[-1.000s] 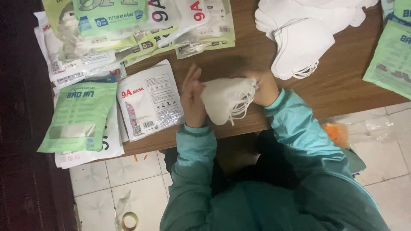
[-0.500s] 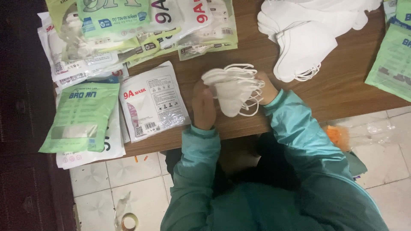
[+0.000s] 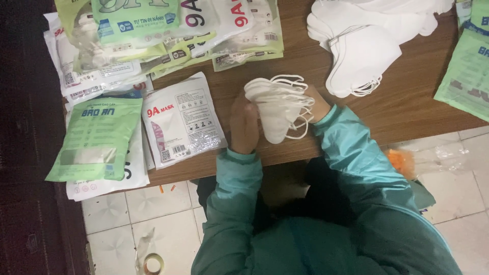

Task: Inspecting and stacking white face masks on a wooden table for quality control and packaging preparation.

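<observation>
A stack of white masks (image 3: 277,109), soft folded fabric with thin elastic ear loops fanning out at the top and right edge, sits between both hands above the near edge of the brown wooden worktop (image 3: 407,107). The left hand (image 3: 244,125) presses flat against the stack's left side, fingers pointing up, its grip narrow and closed against the fabric. The right hand (image 3: 317,102) is mostly hidden behind the stack; its grip holds the stack from the right, though the fingers cannot be seen. Both arms wear smooth teal sleeves.

Just left of the left hand lies a white glossy mask packet (image 3: 183,119), flat and rectangular, with red lettering. Beside that, overhanging the worktop's edge, is a pale green packet (image 3: 97,137) lying on other white ones. More crinkled, shiny packets are heaped along the top left (image 3: 137,30). At the upper right a loose pile of white masks (image 3: 364,56) spreads out, well apart from the held stack, and further green packets (image 3: 466,76) lie at the right edge.

Below the worktop is a pale tiled floor with a roll of tape (image 3: 152,263) and a clear plastic bag (image 3: 433,160) holding something orange
</observation>
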